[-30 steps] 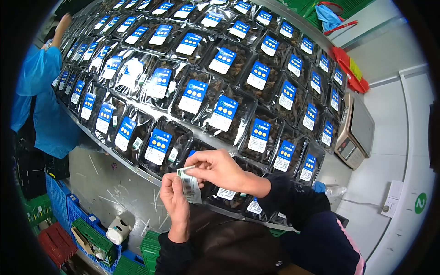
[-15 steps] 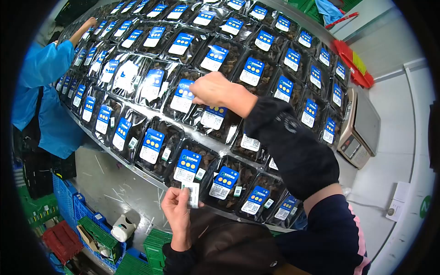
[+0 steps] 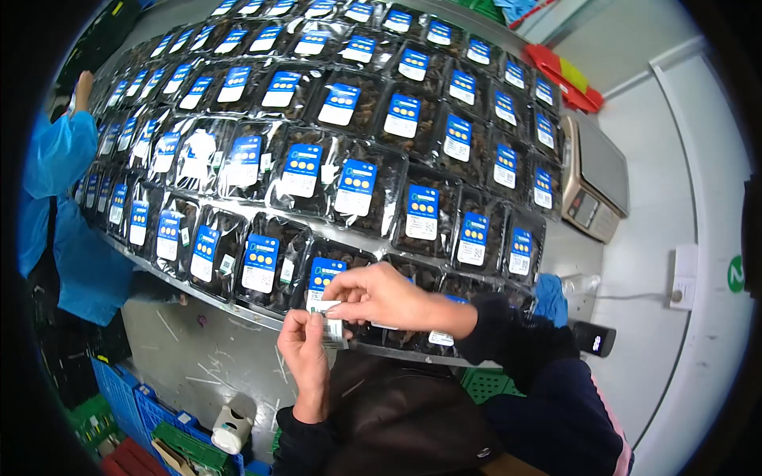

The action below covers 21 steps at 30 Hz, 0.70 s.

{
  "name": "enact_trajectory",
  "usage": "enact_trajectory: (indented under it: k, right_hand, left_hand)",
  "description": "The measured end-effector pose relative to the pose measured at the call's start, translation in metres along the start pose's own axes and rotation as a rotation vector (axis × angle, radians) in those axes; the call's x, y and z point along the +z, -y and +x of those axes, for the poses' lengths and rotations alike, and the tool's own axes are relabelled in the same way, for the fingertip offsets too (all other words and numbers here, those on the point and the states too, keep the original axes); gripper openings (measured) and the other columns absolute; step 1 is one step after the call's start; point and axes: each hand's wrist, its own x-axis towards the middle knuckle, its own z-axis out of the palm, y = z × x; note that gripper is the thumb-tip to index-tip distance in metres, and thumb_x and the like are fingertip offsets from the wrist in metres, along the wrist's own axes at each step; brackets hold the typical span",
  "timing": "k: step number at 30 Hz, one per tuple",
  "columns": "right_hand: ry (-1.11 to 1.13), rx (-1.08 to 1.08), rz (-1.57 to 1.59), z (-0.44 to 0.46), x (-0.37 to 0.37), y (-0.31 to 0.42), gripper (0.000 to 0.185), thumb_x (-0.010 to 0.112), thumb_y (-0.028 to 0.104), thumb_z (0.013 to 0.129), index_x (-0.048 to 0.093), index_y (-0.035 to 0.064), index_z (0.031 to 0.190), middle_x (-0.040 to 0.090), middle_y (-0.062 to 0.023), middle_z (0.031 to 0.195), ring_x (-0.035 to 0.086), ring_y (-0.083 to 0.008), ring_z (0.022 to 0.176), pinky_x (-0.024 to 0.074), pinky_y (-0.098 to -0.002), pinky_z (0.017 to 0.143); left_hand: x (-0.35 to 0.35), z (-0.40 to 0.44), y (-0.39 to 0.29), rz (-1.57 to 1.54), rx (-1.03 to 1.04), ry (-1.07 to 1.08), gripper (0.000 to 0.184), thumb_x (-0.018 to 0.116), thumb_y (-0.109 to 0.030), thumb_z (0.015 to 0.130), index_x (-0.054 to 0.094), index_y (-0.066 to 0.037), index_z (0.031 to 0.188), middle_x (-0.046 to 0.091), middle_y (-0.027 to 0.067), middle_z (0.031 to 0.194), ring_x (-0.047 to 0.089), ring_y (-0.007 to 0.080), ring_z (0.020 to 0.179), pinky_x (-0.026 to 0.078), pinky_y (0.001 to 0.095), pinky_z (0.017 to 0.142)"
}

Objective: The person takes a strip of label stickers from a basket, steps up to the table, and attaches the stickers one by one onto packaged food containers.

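left hand: thumb and fingers closed in a pinch on the lower left part of the label sheet, just in front of the tabletop's near edge
right hand: comes in from the right, thumb and forefinger pinched together at the sheet's upper edge, wrist above the front row
label sheet: small and white with dark print, between the two hands, touched by both, the lower part showing below the right fingers
nearest pack: just behind the sheet, its blue and white label partly hidden by the right hand
packs: black trays under shiny clear film, dark pieces inside, set in slanting rows, each visible label blue above and white below
small stickers: on some front-row packs, beside the large label
tabletop: metal, a bright bare strip showing between the two nearest rows
scale: at the right end, beside the packs
blue crumpled item: near the right sleeve, clear plastic beside it
black device: lit display, right of the same sleeve
co-worker's hand: far left, above a blue sleeve
white container: on the floor, near crates
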Motion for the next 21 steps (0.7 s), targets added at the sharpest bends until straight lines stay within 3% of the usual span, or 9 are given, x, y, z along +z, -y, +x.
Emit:
enact_trajectory:
  k: [2, 4, 5, 8, 11, 13, 15, 18, 21]
  right_hand:
    - [-0.186, 0.009, 0.222, -0.015, 0.021, -0.01, 0.021, 0.068, 0.01, 0.087, 0.066, -0.0008, 0.105, 0.066, -0.0064, 0.079, 0.064, -0.007, 0.063, 0.0507, -0.0222, 0.057]
    - [-0.342, -0.122, 0.041, -0.023, 0.026, -0.014, 0.019, 0.068, 0.009, 0.086, 0.066, -0.0006, 0.103, 0.066, -0.0063, 0.077, 0.064, -0.0074, 0.063, 0.0501, -0.0217, 0.055]
    - [-0.473, -0.25, -0.143, -0.027, 0.026, -0.016, 0.016, 0.068, 0.008, 0.086, 0.067, -0.0004, 0.1, 0.066, -0.0062, 0.076, 0.065, -0.0077, 0.063, 0.0496, -0.0213, 0.054]
    - [-0.55, -0.197, -0.131, -0.034, 0.018, -0.015, 0.013, 0.07, 0.009, 0.085, 0.069, 0.0004, 0.095, 0.067, -0.0065, 0.076, 0.065, -0.0087, 0.06, 0.0489, -0.0216, 0.051]
    - [-0.504, -0.046, -0.028, -0.024, -0.023, -0.013, 0.014, 0.068, 0.015, 0.088, 0.069, 0.0022, 0.094, 0.066, -0.0059, 0.07, 0.063, -0.0076, 0.057, 0.0483, -0.0228, 0.051]
    - [-0.56, -0.282, -0.779, 0.003, -0.09, -0.017, 0.018, 0.067, 0.023, 0.085, 0.064, 0.0053, 0.087, 0.067, -0.0074, 0.076, 0.064, -0.0195, 0.06, 0.0483, -0.0318, 0.055]
    - [-0.3, -0.25, -1.246, 0.034, -0.133, -0.021, 0.023, 0.069, 0.027, 0.081, 0.061, 0.0063, 0.081, 0.064, -0.0106, 0.075, 0.063, -0.032, 0.071, 0.0466, -0.0419, 0.06]
    - [0.058, -0.215, -1.507, 0.081, -0.155, -0.041, 0.028, 0.071, 0.029, 0.078, 0.06, 0.0039, 0.077, 0.065, -0.0106, 0.075, 0.064, -0.0312, 0.071, 0.0499, -0.0417, 0.061]
    - [0.051, -0.041, -1.605, 0.099, -0.151, -0.056, 0.034, 0.073, 0.033, 0.077, 0.058, 0.0029, 0.086, 0.065, -0.0111, 0.076, 0.065, -0.0298, 0.071, 0.0508, -0.0407, 0.059]
  left_hand:
    - [0.002, 0.006, 0.006, 0.12, 0.142, -0.007, 0.011, 0.056, -0.011, 0.096, 0.054, -0.001, 0.091, 0.063, 0.0068, 0.078, 0.061, 0.0125, 0.061, 0.052, 0.0264, 0.059]
    - [0.019, 0.008, -0.007, 0.18, 0.284, -0.017, 0.009, 0.056, -0.009, 0.095, 0.055, 0.0, 0.097, 0.062, 0.0045, 0.078, 0.057, 0.0088, 0.062, 0.05, 0.0231, 0.06]
    - [0.021, 0.004, -0.023, 0.143, 0.065, 0.096, 0.009, 0.058, -0.008, 0.094, 0.054, -0.002, 0.088, 0.06, 0.0023, 0.074, 0.054, 0.0063, 0.06, 0.048, 0.021, 0.059]
    - [0.02, 0.006, -0.015, 0.081, -0.114, 0.099, 0.019, 0.06, -0.008, 0.093, 0.052, -0.004, 0.077, 0.055, -0.0032, 0.067, 0.048, 0.0017, 0.057, 0.04, 0.0191, 0.053]
    - [0.013, 0.006, -0.002, 0.226, -0.044, 0.132, 0.028, 0.063, -0.009, 0.092, 0.049, -0.008, 0.068, 0.047, -0.0088, 0.061, 0.036, -0.0018, 0.056, 0.028, 0.0185, 0.049]
    - [0.009, 0.003, 0.01, 0.203, -0.103, 0.147, 0.026, 0.065, -0.01, 0.091, 0.051, -0.007, 0.07, 0.048, -0.0091, 0.062, 0.036, -0.0022, 0.056, 0.028, 0.0177, 0.05]
    - [0.014, -0.001, 0.009, 0.165, -0.145, 0.119, 0.026, 0.065, -0.011, 0.091, 0.052, -0.007, 0.07, 0.049, -0.0086, 0.064, 0.036, -0.0009, 0.059, 0.029, 0.0185, 0.053]
    - [0.027, -0.004, 0.005, 0.126, -0.181, 0.092, 0.024, 0.064, -0.012, 0.092, 0.053, -0.007, 0.071, 0.05, -0.0077, 0.067, 0.037, 0.0005, 0.061, 0.03, 0.0193, 0.056]
    - [0.033, -0.004, 0.007, 0.128, -0.171, 0.066, 0.023, 0.064, -0.011, 0.092, 0.054, -0.007, 0.071, 0.051, -0.0073, 0.067, 0.038, 0.0007, 0.062, 0.03, 0.0193, 0.057]
